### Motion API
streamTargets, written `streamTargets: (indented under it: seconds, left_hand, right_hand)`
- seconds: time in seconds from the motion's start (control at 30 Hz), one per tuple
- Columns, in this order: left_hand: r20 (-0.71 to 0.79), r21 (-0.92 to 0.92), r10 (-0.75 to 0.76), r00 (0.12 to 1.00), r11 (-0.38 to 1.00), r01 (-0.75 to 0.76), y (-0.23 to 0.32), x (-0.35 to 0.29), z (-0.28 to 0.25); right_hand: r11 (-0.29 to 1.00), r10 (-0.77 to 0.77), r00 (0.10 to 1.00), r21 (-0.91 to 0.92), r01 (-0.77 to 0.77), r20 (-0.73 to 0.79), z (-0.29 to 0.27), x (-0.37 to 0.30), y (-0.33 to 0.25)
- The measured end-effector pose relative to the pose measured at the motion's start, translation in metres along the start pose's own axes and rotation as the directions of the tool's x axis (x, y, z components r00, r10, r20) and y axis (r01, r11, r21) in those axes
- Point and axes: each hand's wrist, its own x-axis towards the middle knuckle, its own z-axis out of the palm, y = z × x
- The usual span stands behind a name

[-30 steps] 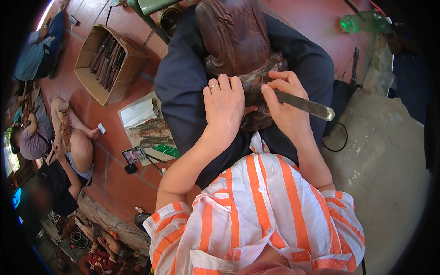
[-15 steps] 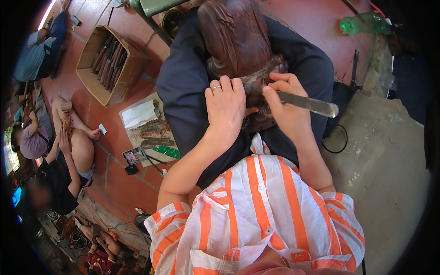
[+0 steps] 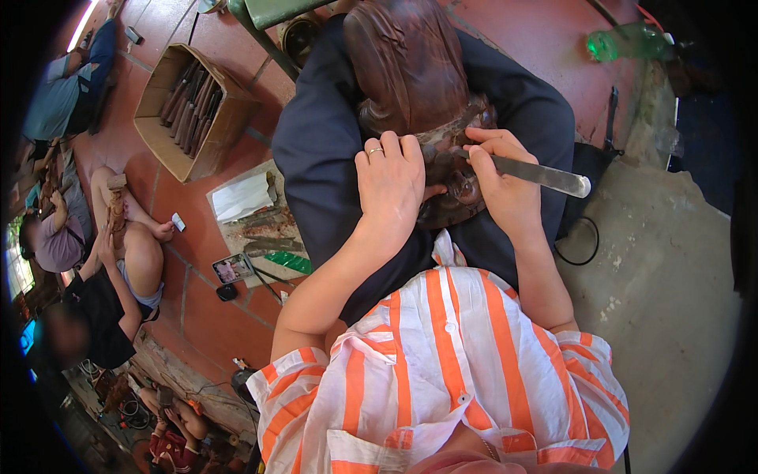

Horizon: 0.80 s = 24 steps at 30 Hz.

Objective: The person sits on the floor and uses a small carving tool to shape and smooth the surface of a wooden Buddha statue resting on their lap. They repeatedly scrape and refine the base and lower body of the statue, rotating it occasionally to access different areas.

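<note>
Left hand (image 3: 391, 183) lies over brown carving (image 3: 407, 75) in lap (image 3: 320, 174), grip unclear; right hand (image 3: 507, 188) pinches metal tool (image 3: 541, 173), rounded end projecting free rightward. Grey floor (image 3: 655, 261) lies right; red tiles (image 3: 207, 332), cardboard box (image 3: 230, 118) left.

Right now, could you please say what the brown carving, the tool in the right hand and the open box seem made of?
Brown carving: probably polished wood, given its sheen and carved folds. Tool: likely metal, smooth, with a bright grey gleam. Open box: apparently cardboard, matte tan with thin walls.
</note>
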Motion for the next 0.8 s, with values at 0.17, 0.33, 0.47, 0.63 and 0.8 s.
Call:
streamTargets:
  seconds: [0.17, 0.33, 0.47, 0.63, 0.8]
  left_hand:
    - [-0.034, -0.009, 0.008, 0.999, 1.0, -0.008, -0.002, -0.001, 0.003]
    - [0.014, 0.001, 0.001, 1.0, 1.0, -0.001, 0.001, -0.001, 0.0]
    - [-0.027, 0.023, 0.017, 0.999, 1.0, -0.017, -0.001, -0.001, 0.003]
    - [-0.016, 0.024, 0.011, 1.0, 1.0, -0.011, -0.001, -0.001, 0.003]
    - [-0.016, 0.017, 0.007, 1.0, 1.0, -0.007, -0.001, -0.001, 0.003]
  right_hand:
    - [0.95, -0.204, 0.977, -0.254, 0.183, -0.059, 0.016, -0.006, -0.012]
    - [0.974, -0.178, 0.983, -0.15, 0.168, -0.055, 0.009, -0.004, -0.002]
    - [0.955, -0.204, 0.976, -0.234, 0.182, -0.075, 0.016, -0.004, -0.006]
    - [0.999, -0.039, 0.999, -0.032, 0.038, -0.026, 0.009, -0.004, -0.009]
    - [0.936, -0.228, 0.973, -0.281, 0.214, -0.021, 0.015, -0.005, -0.004]
